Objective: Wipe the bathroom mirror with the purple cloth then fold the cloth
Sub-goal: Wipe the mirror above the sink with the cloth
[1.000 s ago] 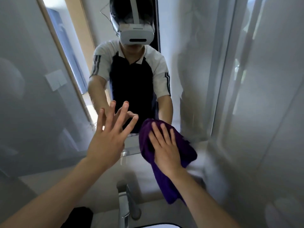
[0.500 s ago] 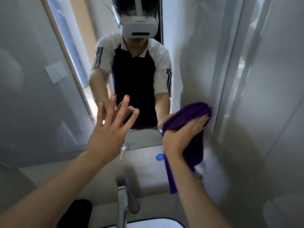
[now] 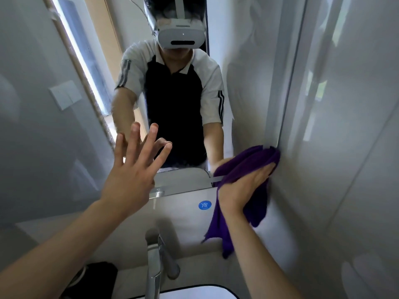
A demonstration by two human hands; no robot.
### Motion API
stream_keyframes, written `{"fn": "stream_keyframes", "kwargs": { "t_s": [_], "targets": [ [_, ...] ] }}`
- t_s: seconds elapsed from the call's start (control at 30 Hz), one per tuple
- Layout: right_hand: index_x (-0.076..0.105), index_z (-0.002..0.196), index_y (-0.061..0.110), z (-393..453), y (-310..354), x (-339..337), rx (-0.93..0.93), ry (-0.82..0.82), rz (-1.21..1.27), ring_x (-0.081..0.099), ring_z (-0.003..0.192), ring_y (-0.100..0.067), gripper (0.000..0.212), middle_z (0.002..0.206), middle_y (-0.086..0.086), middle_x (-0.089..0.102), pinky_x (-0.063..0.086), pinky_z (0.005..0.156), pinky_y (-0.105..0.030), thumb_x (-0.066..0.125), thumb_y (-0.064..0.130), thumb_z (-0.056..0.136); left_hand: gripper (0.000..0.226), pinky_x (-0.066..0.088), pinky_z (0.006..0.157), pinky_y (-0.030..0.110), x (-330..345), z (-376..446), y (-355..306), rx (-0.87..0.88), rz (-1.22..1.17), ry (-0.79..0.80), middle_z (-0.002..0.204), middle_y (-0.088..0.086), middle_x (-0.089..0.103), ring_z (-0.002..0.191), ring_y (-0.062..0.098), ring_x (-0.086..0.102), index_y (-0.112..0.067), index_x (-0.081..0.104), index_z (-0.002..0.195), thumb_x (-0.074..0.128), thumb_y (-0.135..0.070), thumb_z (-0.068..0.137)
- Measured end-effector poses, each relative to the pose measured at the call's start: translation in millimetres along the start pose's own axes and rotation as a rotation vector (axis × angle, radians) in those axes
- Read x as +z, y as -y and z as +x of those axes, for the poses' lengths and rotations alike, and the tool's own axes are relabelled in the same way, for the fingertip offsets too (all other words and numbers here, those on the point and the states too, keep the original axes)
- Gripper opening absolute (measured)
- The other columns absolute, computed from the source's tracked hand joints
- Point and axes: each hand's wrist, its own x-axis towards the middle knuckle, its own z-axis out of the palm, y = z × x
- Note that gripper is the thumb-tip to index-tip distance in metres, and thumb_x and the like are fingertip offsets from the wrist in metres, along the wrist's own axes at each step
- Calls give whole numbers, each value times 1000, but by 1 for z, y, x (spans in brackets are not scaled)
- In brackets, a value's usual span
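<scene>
The bathroom mirror (image 3: 244, 87) fills the wall ahead and shows a person's reflection. My right hand (image 3: 239, 188) presses the purple cloth (image 3: 248, 165) flat against the mirror's lower right corner, next to the right side wall. Part of the cloth hangs down below my wrist over the wall under the mirror. My left hand (image 3: 133, 169) is held up with its fingers spread, close to or touching the glass at the lower middle, and holds nothing.
A chrome tap (image 3: 154, 270) rises below the mirror over a white basin rim (image 3: 194, 291). A round blue sticker (image 3: 204, 205) sits on the panel under the mirror. A glossy side wall (image 3: 345, 147) stands close on the right. A dark object (image 3: 99, 277) lies at bottom left.
My right hand has swept the cloth from the lower middle of the mirror rightward to its right edge. My left hand has stayed raised and spread in about the same place.
</scene>
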Motion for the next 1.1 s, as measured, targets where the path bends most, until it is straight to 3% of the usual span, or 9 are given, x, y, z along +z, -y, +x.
{"fn": "stream_keyframes", "kwargs": {
  "t_s": [0.1, 0.23, 0.33, 0.5, 0.57, 0.67, 0.8, 0.93, 1.1],
  "targets": [
    [-15, 159, 23, -55, 11, 15, -345, 158, -207, 15, 152, -39, 96, 166, -4, -1, 19, 123, -55, 49, 12, 89, 125, -1, 119, 69, 1, 0, 1, -2, -4, -14, 168, 24, 3, 151, 51, -11, -17, 20, 159, 94, -25, 59],
    [23, 154, 16, -56, 23, 26, -1131, 509, -321, 3, 153, -28, 108, 166, -4, 7, -7, 124, -49, 78, 1, 63, 112, 12, 120, 68, -4, -4, 11, 63, 3, -44, 168, 20, 10, 153, 48, -3, -21, 26, 160, 90, -27, 68],
    [32, 144, 15, -15, 40, 14, -990, 342, -330, 12, 150, -32, 101, 163, -7, 15, -1, 121, -51, 76, -1, 54, 115, 13, 117, 72, -13, -16, 35, 31, 53, 7, 170, 15, 5, 154, 45, 0, -23, 26, 160, 91, -26, 65],
    [22, 151, 1, -12, 38, 9, -324, 59, -221, 2, 154, -37, 95, 165, -23, 10, 2, 124, -59, 67, -6, 67, 122, 15, 110, 81, -20, -66, 97, -277, 51, 105, 170, 14, -1, 150, 56, -2, -32, 20, 160, 94, -35, 64],
    [20, 151, -4, -45, 36, 23, -401, 137, -332, 3, 152, -39, 109, 164, -25, 13, 0, 124, -56, 83, 3, 62, 122, 17, 108, 82, -21, -76, 118, -413, -4, 123, 169, 13, -4, 148, 59, -3, -34, 18, 160, 93, -40, 64],
    [36, 144, 0, -102, 43, 58, -932, 330, -501, 14, 147, -41, 105, 162, -18, 18, -8, 120, -54, 88, 12, 54, 124, 21, 106, 83, -16, -79, 130, -406, -28, 133, 168, 16, -6, 146, 62, -2, -35, 12, 161, 90, -47, 66],
    [1, 160, 11, -140, 85, 94, -1424, 388, -598, -4, 152, -31, 96, 167, -9, -1, -10, 121, -51, 57, 21, 83, 123, 26, 108, 77, -12, -82, 136, -378, 6, 136, 169, 11, -8, 148, 58, 1, -38, 6, 161, 85, -55, 68],
    [28, 153, 16, -122, 103, 82, -1352, 489, -541, 15, 149, -28, 109, 167, -3, 18, -5, 122, -45, 77, 4, 56, 110, 32, 106, 66, -15, -101, 159, -271, 41, 118, 170, 11, 0, 150, 49, 11, -33, 13, 161, 82, -45, 75],
    [29, 146, 5, -100, 112, 62, -772, 246, -491, 4, 154, -35, 99, 167, -14, 12, -8, 124, -49, 74, -5, 58, 113, 29, 111, 68, -8, -136, 188, -474, -61, 136, 169, 13, -1, 151, 50, 7, -33, 13, 161, 85, -40, 74]
  ]
}}
